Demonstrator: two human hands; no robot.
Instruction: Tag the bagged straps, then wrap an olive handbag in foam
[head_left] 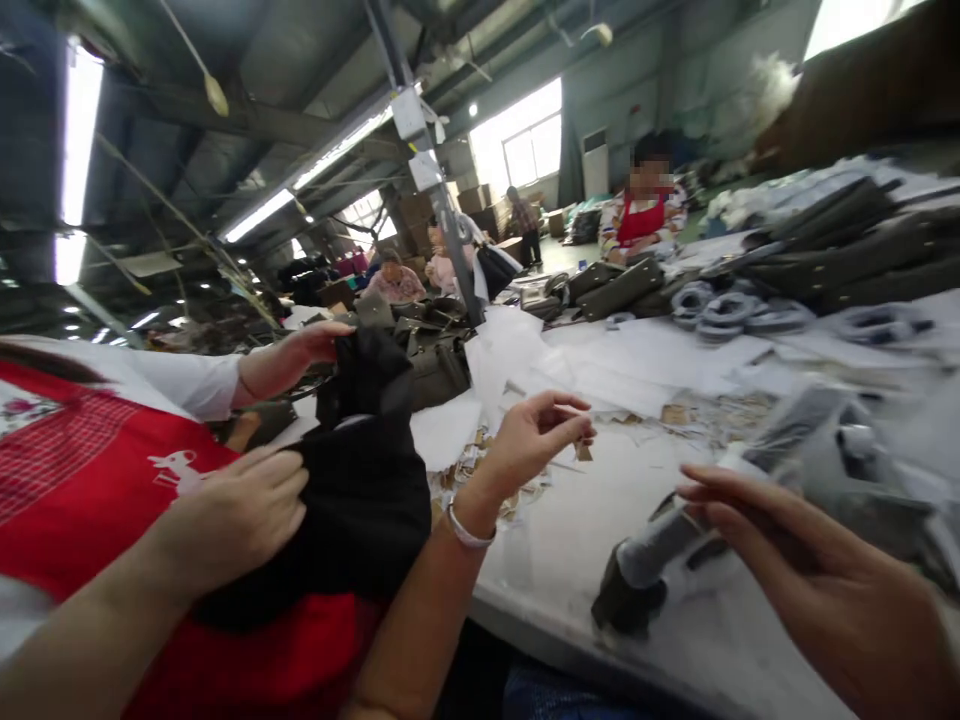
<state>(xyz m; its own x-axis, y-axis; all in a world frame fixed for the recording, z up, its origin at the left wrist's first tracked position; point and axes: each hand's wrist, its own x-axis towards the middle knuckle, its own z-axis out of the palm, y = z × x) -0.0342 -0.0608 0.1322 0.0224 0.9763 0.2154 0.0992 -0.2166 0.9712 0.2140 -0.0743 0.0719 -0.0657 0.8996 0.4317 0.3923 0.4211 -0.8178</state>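
Note:
My left hand, with a silver bangle at its wrist, hovers over the table. Its fingers bend loosely forward, the thumb apart from them, and nothing shows in its grasp. On the right, my right hand has its fingers stretched out above a grey, plastic-wrapped strap-like piece with a dark end. Whether the fingertips touch that piece is unclear. Left of me, a co-worker in a red apron holds up black cloth with both hands.
Small brown and white scraps lie beyond my left hand. White sheets, rolled grey strips and piles of dark bags cover the far table. A slanted metal post rises behind; other people sit farther back.

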